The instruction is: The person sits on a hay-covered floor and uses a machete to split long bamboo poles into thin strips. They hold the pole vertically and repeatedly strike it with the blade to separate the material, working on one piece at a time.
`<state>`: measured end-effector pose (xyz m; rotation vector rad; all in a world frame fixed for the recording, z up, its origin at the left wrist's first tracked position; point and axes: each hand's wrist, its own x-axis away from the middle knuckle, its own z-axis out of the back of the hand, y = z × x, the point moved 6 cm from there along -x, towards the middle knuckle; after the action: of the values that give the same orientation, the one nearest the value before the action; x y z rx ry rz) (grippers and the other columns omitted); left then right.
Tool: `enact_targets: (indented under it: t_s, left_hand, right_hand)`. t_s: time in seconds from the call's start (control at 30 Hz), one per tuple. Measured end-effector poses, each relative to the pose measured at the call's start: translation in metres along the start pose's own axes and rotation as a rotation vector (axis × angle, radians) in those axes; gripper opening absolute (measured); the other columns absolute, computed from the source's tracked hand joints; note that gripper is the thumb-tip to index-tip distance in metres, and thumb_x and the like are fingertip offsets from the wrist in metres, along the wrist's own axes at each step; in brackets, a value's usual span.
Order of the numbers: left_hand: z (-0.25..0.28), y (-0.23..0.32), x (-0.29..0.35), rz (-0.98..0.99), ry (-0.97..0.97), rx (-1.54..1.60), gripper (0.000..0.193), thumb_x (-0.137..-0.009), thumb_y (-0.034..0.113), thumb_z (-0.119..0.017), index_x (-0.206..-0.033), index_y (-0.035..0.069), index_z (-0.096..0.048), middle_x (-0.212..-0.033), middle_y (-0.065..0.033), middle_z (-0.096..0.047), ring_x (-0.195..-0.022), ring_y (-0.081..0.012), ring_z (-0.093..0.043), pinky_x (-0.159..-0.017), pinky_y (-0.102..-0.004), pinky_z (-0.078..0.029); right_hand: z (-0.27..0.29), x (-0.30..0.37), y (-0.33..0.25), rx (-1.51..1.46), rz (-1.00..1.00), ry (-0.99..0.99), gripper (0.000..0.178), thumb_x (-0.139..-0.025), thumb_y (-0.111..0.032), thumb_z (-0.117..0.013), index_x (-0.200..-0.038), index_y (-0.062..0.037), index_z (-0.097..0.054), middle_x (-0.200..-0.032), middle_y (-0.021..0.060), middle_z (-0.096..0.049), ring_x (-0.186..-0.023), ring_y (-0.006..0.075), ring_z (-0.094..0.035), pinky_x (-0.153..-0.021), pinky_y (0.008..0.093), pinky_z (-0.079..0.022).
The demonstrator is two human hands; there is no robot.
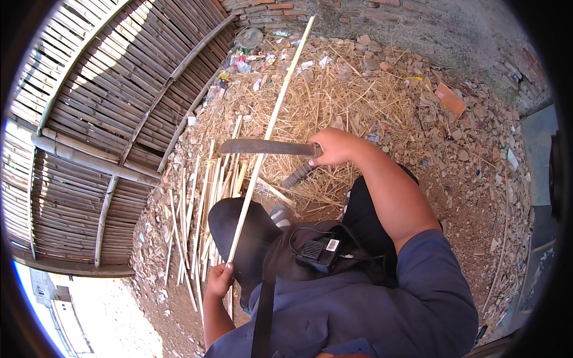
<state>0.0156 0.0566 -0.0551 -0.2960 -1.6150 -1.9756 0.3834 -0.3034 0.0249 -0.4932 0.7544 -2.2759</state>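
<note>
My left hand (220, 280) pinches the near end of a long pale bamboo strip (276, 111), which slants away from me past my left knee toward the brick wall. In my right hand (333, 147) is the handle of a machete (262, 147). Its dark, broad blade points left and lies across the strip about midway along; whether it touches the strip I cannot tell. Beneath my right hand a dark, ridged rod-like piece (298, 176) shows. More split bamboo strips (197, 221) lie in a loose bundle on the ground beside my left leg.
Straw-like shavings (346, 101) cover the ground ahead, with rubble and litter around them. A bamboo slat wall (113, 89) stands at the left, a brick wall (418, 30) at the back. A black device (319, 253) with a cable rests at my lap.
</note>
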Motion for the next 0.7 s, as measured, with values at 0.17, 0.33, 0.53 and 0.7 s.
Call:
enact_targets:
  t_s: [0.17, 0.33, 0.53, 0.7]
  left_hand:
    - [-0.002, 0.004, 0.000, -0.006, 0.001, -0.034, 0.048, -0.097, 0.048, -0.065, -0.067, 0.013, -0.053, -0.056, 0.0048, -0.046, -0.047, -0.0058, -0.037, -0.045, -0.0250, -0.026]
    - [-0.003, 0.003, -0.001, -0.026, -0.025, -0.024, 0.049, -0.098, 0.049, -0.063, -0.066, 0.013, -0.053, -0.055, 0.0044, -0.046, -0.047, -0.0063, -0.037, -0.045, -0.0253, -0.027]
    - [-0.001, -0.001, -0.002, -0.010, -0.012, -0.002, 0.048, -0.098, 0.047, -0.063, -0.067, 0.012, -0.054, -0.055, 0.0037, -0.047, -0.047, -0.0066, -0.038, -0.045, -0.0253, -0.028]
    - [-0.001, -0.001, -0.001, -0.012, 0.002, 0.017, 0.046, -0.098, 0.044, -0.065, -0.068, 0.011, -0.055, -0.056, 0.0035, -0.048, -0.047, -0.0065, -0.039, -0.045, -0.0252, -0.028]
  right_hand:
    - [0.008, 0.003, 0.008, 0.001, -0.040, 0.049, 0.039, -0.079, -0.034, -0.080, -0.105, -0.0062, -0.071, -0.089, 0.0146, -0.070, -0.086, 0.0293, -0.069, -0.075, 0.0411, -0.052]
    - [0.005, 0.001, 0.006, -0.021, -0.046, 0.032, 0.041, -0.080, -0.034, -0.080, -0.107, -0.0045, -0.071, -0.092, 0.0160, -0.070, -0.090, 0.0307, -0.069, -0.078, 0.0415, -0.052]
    - [-0.004, -0.003, 0.006, -0.038, -0.016, 0.018, 0.043, -0.080, -0.034, -0.079, -0.110, -0.0037, -0.069, -0.096, 0.0168, -0.070, -0.093, 0.0319, -0.069, -0.081, 0.0417, -0.053]
    - [0.000, 0.000, 0.005, -0.043, -0.039, 0.018, 0.042, -0.080, -0.033, -0.078, -0.109, -0.0037, -0.069, -0.096, 0.0168, -0.070, -0.092, 0.0319, -0.069, -0.080, 0.0419, -0.053]
